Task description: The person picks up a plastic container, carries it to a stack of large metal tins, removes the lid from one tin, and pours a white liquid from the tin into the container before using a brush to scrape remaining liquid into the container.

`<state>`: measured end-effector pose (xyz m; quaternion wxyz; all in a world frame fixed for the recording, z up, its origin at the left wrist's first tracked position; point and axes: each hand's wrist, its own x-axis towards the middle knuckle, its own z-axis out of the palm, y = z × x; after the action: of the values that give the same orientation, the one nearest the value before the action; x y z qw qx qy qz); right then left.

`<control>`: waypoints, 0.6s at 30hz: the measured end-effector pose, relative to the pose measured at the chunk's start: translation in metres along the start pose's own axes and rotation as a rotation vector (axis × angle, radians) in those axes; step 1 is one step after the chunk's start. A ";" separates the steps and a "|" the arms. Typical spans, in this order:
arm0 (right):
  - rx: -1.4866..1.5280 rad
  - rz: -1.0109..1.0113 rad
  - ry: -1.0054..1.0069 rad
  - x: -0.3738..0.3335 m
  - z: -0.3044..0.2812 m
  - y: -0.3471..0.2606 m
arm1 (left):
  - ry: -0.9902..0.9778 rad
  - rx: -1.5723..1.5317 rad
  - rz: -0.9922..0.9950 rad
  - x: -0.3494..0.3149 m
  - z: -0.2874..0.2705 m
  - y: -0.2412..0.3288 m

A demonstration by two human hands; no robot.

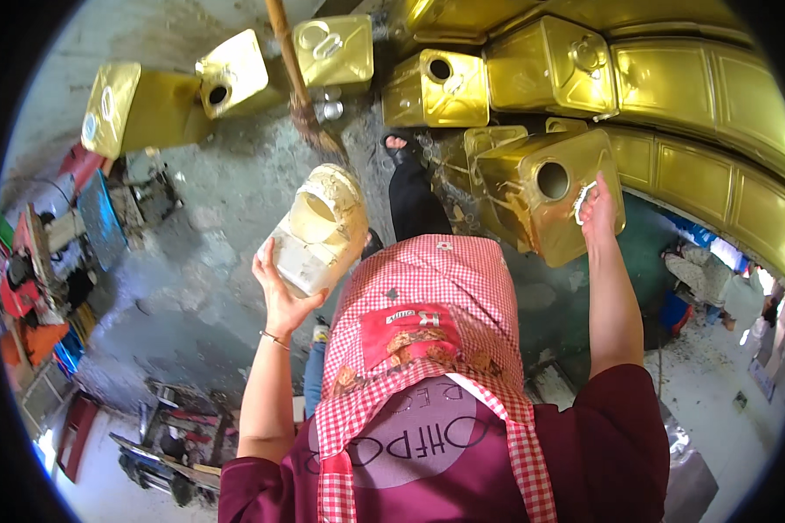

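Note:
My left hand [285,305] is closed round the lower end of a cream plastic jug [347,228]. A wide opening shows in its upper side, and brownish residue coats it near the far end. On the right, my right hand [597,212] grips the white handle [583,202] on the top of a square gold tin can [528,193]. That can is tilted, with its round dark hole facing me and a wet-looking brown streak beside the hole. The jug and the can are well apart, on either side of my red checked apron [436,270].
Several more gold cans [436,87] stand along the far side and are stacked at the right. A wooden-handled broom [290,61] stands on the stained grey floor [192,288]. Clutter with a blue panel [102,218] lies at the left, and a wheeled frame [179,444] near the lower left.

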<state>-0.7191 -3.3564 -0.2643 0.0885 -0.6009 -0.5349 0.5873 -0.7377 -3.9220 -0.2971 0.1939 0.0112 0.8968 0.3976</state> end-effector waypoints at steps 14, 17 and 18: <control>-0.039 0.063 -0.020 0.048 -0.048 0.092 | 0.114 0.190 -0.374 -0.184 0.028 -0.086; -0.021 0.173 -0.188 0.045 -0.054 0.086 | 0.178 0.253 -0.374 -0.199 0.056 -0.066; -0.026 0.196 -0.228 0.046 -0.058 0.084 | 0.201 0.248 -0.393 -0.204 0.070 -0.056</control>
<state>-0.6398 -3.3261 -0.3369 -0.0384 -0.5809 -0.4876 0.6506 -0.5166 -3.9460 -0.3106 0.1744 -0.1794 0.9384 0.2384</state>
